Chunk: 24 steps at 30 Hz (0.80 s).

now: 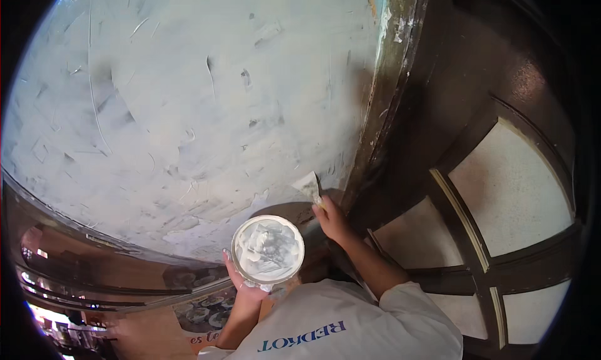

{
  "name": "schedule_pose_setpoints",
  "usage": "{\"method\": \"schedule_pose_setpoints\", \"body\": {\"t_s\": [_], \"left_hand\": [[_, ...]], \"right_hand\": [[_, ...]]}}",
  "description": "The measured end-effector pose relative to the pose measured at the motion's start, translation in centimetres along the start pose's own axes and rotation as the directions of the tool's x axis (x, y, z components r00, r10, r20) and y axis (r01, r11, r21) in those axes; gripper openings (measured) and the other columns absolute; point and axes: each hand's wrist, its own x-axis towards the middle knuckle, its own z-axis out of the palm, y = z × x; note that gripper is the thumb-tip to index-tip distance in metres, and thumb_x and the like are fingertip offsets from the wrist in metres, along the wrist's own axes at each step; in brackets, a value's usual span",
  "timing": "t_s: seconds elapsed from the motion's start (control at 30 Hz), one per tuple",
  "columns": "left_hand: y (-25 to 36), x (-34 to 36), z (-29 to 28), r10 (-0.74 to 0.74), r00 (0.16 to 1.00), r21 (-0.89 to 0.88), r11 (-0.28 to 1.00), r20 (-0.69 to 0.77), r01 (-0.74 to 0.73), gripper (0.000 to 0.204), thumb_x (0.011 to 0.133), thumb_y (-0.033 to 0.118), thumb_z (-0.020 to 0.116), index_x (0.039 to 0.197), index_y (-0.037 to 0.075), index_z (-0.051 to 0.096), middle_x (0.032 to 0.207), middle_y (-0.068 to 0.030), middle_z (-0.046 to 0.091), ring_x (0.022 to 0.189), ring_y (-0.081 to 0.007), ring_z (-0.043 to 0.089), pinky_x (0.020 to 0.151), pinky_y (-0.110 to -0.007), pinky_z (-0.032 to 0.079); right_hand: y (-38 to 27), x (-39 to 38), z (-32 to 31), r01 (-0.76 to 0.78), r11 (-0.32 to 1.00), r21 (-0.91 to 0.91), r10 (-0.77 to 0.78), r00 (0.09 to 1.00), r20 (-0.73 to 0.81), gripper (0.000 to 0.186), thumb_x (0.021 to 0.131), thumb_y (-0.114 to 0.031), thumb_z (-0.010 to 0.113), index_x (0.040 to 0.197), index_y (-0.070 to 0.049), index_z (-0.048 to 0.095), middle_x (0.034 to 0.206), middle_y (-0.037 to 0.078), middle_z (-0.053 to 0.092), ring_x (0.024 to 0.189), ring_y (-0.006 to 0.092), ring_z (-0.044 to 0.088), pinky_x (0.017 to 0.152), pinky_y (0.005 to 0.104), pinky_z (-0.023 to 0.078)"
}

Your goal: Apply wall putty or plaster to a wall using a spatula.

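My left hand (245, 283) is wrapped round the lower side of a round white tub (303, 250), with some white smears on its fingers. White filler paste (268, 247) lies in the tub, its surface stirred into lumps and ridges. My right hand (330, 219) grips a putty knife (308, 186) by its handle. The blade is coated in white and lies close to the wall (188, 110), near its right edge; whether it touches, I cannot tell. Patchy pale coating covers that wall, marked with streaks, scratches and grey spots.
Along the wall's right edge runs a worn, paint-spotted dark wooden frame (382, 103). Right of it stands a dark door with pale panels (513, 191). A dark curved rail (87, 235) borders the wall at lower left, with an orange printed panel (147, 335) below.
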Motion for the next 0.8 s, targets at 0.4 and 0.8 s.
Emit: {"method": "schedule_pose_setpoints", "body": {"t_s": [0.4,0.8], "left_hand": [[-0.4,0.9,-0.1,-0.238,0.971,-0.466,0.860,-0.002,0.210,0.069,0.097,0.058,0.022,0.146,0.010,0.031,0.147,-0.0119,0.038,0.130,-0.0286,0.042,0.111,-0.047,0.031],[-0.3,1.1,1.9,0.073,0.973,-0.169,0.985,0.220,-0.036,0.068,0.098,0.057,0.025,0.146,0.009,0.031,0.146,-0.0126,0.039,0.131,-0.0286,0.041,0.111,-0.048,0.032]], "right_hand": [[4.9,-1.6,0.9,-0.099,0.987,0.124,0.097,0.995,0.019,0.027,0.096,-0.027,0.053,0.110,-0.004,0.049,0.076,0.021,0.058,0.069,0.0403,0.059,0.060,0.0408,0.045],[4.3,-4.9,-3.0,-0.040,0.989,0.139,0.072,0.971,-0.228,0.033,0.096,-0.027,0.054,0.118,-0.003,0.050,0.087,0.014,0.058,0.076,0.0255,0.058,0.071,0.0347,0.047]]}}
